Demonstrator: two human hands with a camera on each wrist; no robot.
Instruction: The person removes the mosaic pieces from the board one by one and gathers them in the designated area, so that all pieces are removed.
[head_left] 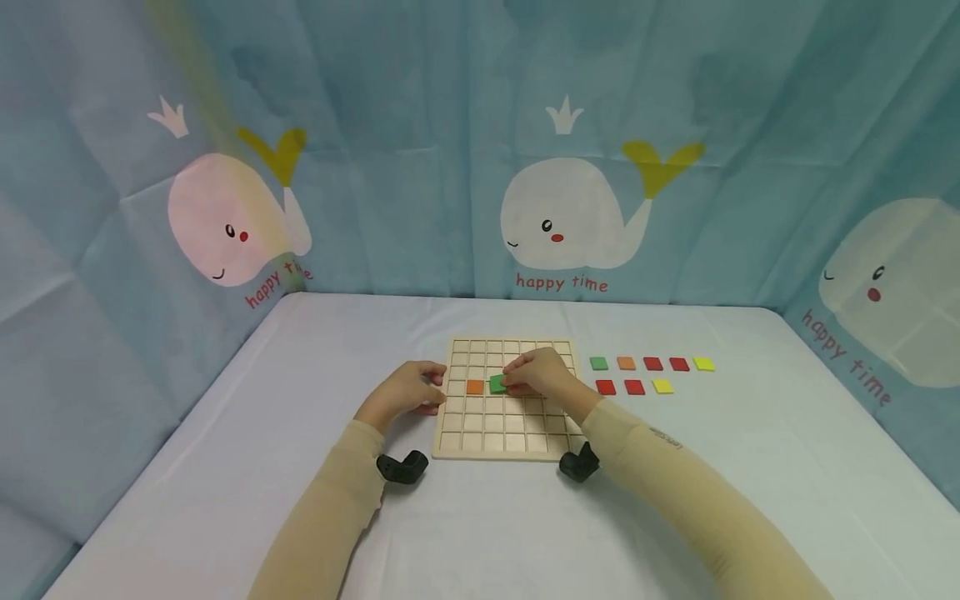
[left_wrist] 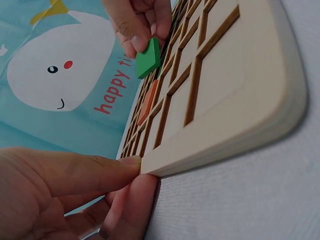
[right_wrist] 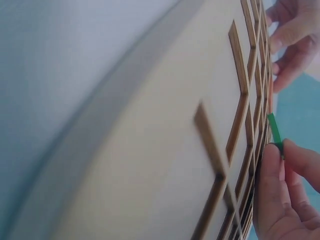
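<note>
A wooden grid board (head_left: 487, 442) lies on the table in front of me. My left hand (head_left: 405, 390) pinches its left edge, thumb on top and fingers underneath, as the left wrist view shows. Between thumb and fingertips my right hand (head_left: 546, 377) holds a green square tile (left_wrist: 149, 60). The tile is tilted close over the board, its lower edge near the grid. Just left of it, an orange tile (head_left: 475, 387) sits in one of the board's squares. The right wrist view shows the green tile edge-on in the right fingers.
Right of the board lie two rows of loose tiles: a green tile (head_left: 598, 363), an orange tile (head_left: 626, 363), several red tiles (head_left: 634, 387) and two yellow ones (head_left: 663, 387). White cloth covers the table (head_left: 480, 533). A blue whale-print curtain (head_left: 420, 208) hangs behind it.
</note>
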